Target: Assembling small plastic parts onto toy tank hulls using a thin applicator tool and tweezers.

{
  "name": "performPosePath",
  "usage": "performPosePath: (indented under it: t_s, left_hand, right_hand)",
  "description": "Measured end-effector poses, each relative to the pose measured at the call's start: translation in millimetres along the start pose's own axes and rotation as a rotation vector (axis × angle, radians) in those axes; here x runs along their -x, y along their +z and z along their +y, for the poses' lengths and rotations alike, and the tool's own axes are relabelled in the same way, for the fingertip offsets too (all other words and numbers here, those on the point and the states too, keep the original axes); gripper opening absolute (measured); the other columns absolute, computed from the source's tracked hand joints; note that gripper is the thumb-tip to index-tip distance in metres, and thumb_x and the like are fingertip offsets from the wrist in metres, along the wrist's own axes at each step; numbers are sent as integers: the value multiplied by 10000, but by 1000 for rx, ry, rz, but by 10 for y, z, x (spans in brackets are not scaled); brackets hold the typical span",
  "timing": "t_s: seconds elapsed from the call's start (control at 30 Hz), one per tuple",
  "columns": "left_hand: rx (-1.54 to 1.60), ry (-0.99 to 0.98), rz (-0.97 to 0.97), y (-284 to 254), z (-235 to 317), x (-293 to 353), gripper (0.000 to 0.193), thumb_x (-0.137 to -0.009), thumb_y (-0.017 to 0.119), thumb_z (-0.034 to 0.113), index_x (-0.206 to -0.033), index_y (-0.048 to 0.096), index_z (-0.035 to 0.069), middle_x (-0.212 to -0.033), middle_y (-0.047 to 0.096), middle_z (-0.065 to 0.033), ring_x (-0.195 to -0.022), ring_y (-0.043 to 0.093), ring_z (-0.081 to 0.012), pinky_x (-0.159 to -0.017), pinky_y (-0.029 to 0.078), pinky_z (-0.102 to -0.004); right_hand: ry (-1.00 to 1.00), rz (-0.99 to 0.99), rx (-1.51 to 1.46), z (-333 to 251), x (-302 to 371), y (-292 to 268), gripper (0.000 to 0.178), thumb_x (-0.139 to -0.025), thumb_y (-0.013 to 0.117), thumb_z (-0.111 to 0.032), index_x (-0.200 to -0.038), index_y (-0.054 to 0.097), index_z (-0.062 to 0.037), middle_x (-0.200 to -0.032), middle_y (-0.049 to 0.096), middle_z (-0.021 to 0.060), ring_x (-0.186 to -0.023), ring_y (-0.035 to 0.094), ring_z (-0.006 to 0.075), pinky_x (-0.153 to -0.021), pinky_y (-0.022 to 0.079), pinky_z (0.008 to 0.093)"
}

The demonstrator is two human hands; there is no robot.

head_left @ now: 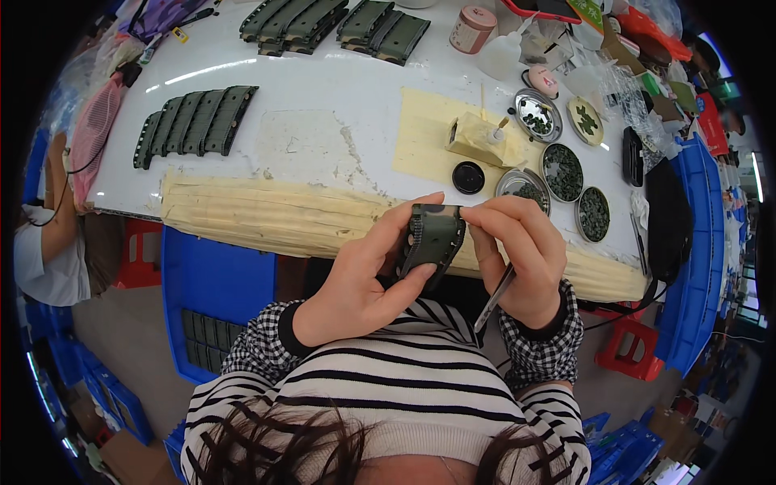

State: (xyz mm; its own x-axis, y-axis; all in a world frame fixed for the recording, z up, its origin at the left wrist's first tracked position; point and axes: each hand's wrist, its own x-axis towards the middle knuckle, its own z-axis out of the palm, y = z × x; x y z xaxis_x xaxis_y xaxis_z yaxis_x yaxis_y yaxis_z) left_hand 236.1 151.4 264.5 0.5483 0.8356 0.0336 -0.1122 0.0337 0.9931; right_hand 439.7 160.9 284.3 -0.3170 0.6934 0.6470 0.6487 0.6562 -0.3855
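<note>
My left hand [364, 279] is closed round a dark green, curved plastic piece [436, 240] with small studs along its edges, held up in front of my chest. Thumb and fingers grip it from the left side. The fingertips of my right hand [521, 250] touch the piece's upper right corner. Tucked in that same hand are metal tweezers [495, 299], slanting down toward my lap. Whether a small part sits between the right fingertips is too small to tell. Beyond my hands, round tins [563, 173] hold many tiny dark green parts.
Similar green pieces lie in a row [194, 121] at left and in stacks [295, 24] at the back. A tape-wrapped block [485, 144] stands near a black lid [468, 177]. Yellowish tape [267, 217] covers the table's front edge. A blue bin [206, 279] sits below left; another person's arm [52, 234] shows at far left.
</note>
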Motion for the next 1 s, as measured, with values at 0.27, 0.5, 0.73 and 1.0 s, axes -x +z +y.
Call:
performPosePath:
  t_s: [0.27, 0.5, 0.73, 1.0]
  left_hand:
    - [66, 38, -10, 21, -59, -51, 602, -895, 517, -55, -1438, 262, -4, -1259, 498, -124, -1111, 528, -144, -933, 452, -285]
    - [236, -18, -12, -3, -71, -124, 598, -896, 488, -70, -1431, 232, 3, -1319, 444, -139, -1224, 502, -232, -971, 506, -402]
    - [300, -40, -3, 39, -92, -136, 592, -897, 498, -63, -1427, 245, 16, -1296, 474, -153, -1183, 536, -228, -950, 511, -382]
    - [251, -87, -17, 10, -54, -104, 581, -906, 492, -55, -1427, 249, 28, -1227, 533, -174, -1098, 589, -220, -933, 498, -356]
  right_hand:
    - [41, -1, -78, 4, 45, -28, 304, -691, 733, 23, -982, 658, -15, -867, 619, 99, -712, 616, 252, -614, 484, 319]
    - [654, 199, 218, 461, 461, -653, 155, -781, 700, 11, -922, 635, -1, -818, 621, 87, -649, 554, 141, -562, 399, 261]
    - [740, 23, 397, 1073, 729, -1121, 100, -804, 699, -52, -862, 644, 9, -737, 636, 109, -652, 596, 175, -599, 449, 300]
    - [749, -159, 405, 1090, 552, -1096, 127, -791, 707, -71, -857, 637, 12, -752, 631, 124, -645, 605, 220, -600, 452, 313]
